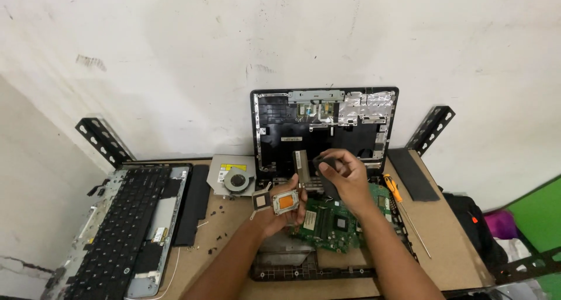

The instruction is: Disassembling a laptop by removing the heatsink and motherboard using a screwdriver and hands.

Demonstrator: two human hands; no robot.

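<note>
Head view: my two hands at one dismantled laptop.

One copper-and-aluminium heatsink assembly [284,202], gripped in my left hand [274,218] above one green motherboard [333,221]; my right hand [345,180] pinches one dark cloth pad [324,161] beside it. One black keyboard panel [125,224], one silver optical drive [234,174], one orange-handled screwdriver [392,189], one upright black laptop shell [324,127]. Brown wooden table [444,241], white wall [175,54].

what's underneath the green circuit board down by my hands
The green circuit board lies in a black laptop base, whose edge shows in front. What lies directly under the board is covered.
</note>
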